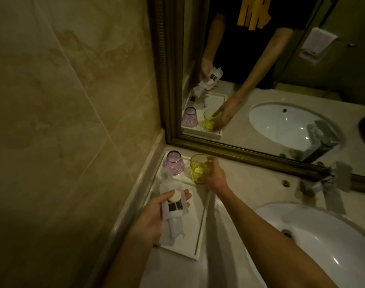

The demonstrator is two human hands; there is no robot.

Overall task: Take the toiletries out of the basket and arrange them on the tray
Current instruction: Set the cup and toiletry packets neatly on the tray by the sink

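A white rectangular tray [199,231] lies on the counter against the left wall. At its far end stands a purple glass [174,163], upside down. Beside it is a yellow glass [198,169], upright, with my right hand [215,175] gripping it at the tray's far right corner. My left hand [156,215] hovers over the tray, palm up, holding several white toiletry packets [174,206] with dark labels and a small round white piece on top. No basket is in view.
A white oval sink [322,235] fills the lower right, with a chrome tap [331,186] behind it. A gold-framed mirror [260,154] runs along the counter's back. Beige marble wall closes the left side.
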